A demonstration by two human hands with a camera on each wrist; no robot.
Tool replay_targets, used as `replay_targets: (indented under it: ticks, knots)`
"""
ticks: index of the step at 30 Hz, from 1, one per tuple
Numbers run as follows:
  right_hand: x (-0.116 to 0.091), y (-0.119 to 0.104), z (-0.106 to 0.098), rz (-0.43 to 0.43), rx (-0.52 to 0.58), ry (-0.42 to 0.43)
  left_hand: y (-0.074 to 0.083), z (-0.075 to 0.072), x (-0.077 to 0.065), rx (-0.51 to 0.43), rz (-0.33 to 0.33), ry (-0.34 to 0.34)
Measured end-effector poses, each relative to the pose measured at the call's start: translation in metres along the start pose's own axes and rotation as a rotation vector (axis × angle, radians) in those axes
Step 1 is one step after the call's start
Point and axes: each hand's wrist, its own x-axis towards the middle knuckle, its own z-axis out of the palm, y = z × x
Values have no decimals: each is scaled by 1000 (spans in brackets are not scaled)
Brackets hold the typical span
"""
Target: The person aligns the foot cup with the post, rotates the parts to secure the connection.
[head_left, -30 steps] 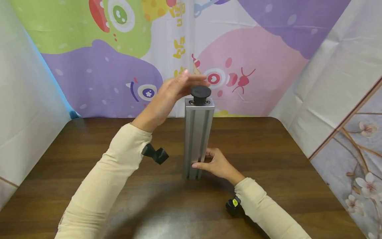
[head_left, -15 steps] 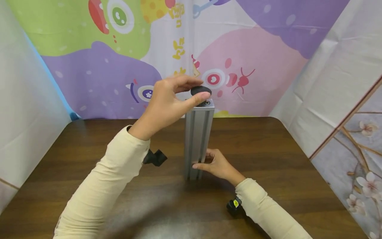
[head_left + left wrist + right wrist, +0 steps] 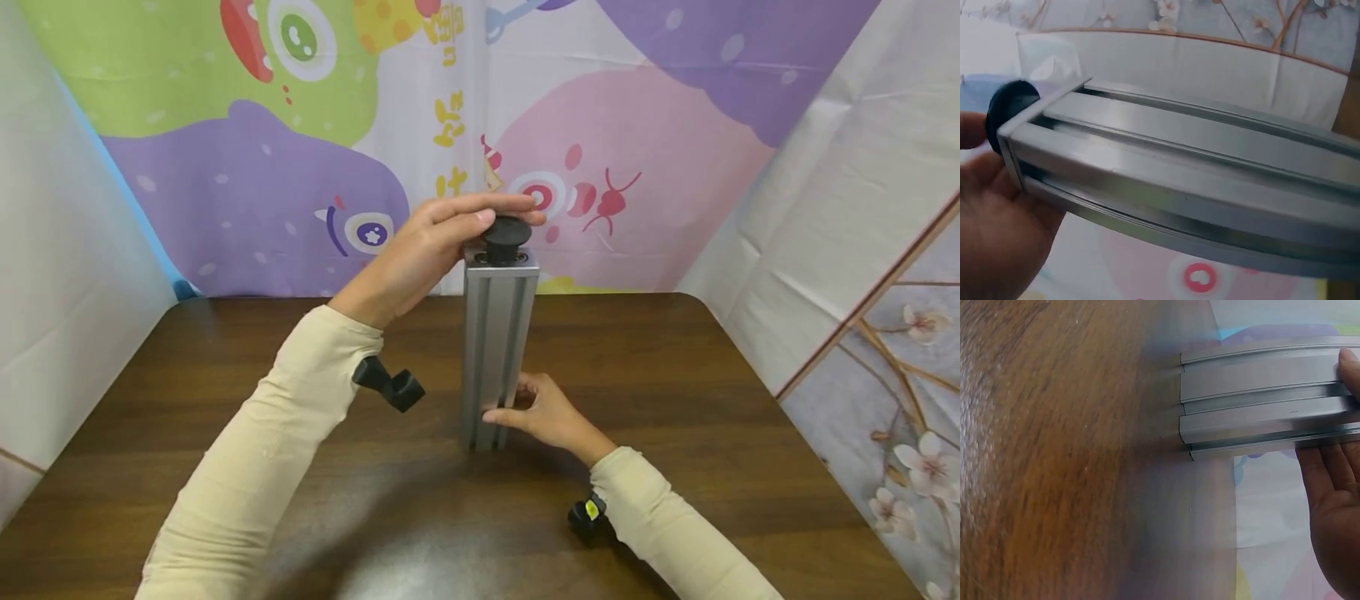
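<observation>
An aluminium extrusion profile (image 3: 495,350) with long grooves stands upright on the brown table. A black levelling foot (image 3: 507,233), round and flat-topped, juts up from its top end between two screws. My left hand (image 3: 442,237) is at the foot, the thumb by its left rim and the fingers along its far side. In the left wrist view the black foot (image 3: 1011,112) shows with a fingertip against its edge. Low on the profile, my right hand (image 3: 551,412) grips its sides, thumb in front and fingers behind. The right wrist view shows the profile's bottom end (image 3: 1210,387) at the tabletop.
The brown wooden table (image 3: 675,400) reaches back to a cartoon-printed curtain (image 3: 630,125). White cloth walls (image 3: 75,250) stand on both sides. Each sleeve carries a black wrist mount (image 3: 390,385).
Half a second ago my left thumb was in front of the foot; it has swung back to the left rim while the fingers slid right behind it. My right hand keeps its hold.
</observation>
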Motion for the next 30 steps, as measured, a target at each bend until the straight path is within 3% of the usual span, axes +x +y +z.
replay_targets:
  ticks: [3,6,8,9,11,14,16,19,21,25,28,30]
  knots:
    - [0,0,-1,-4,5,0,4,6,-2,283,75,145]
    - [0,-1,-3,-17,13,-7,4,14,-3,670,223,311]
    - [0,0,-4,-26,21,-12,2,18,-4,865,331,392]
    - [0,0,-4,-28,23,-14,2,21,-4,927,372,417]
    - [-1,0,-4,-26,29,-14,1,24,-5,951,396,436]
    - [-1,0,-4,-16,35,-6,2,23,-5,854,342,409]
    - [-2,1,-3,-1,37,-3,4,19,-7,677,243,331]
    - [-1,2,0,9,38,-4,6,7,-10,370,65,160]
    - [-1,-2,3,16,38,-8,6,0,-11,198,-16,58]
    - [-3,-14,3,22,33,-12,-1,-4,-6,-1,-22,-68]
    - [-6,-24,1,25,19,-12,-6,-1,1,-65,-6,-78]
    - [-6,-30,0,24,10,-12,-6,3,3,-54,-9,-58]
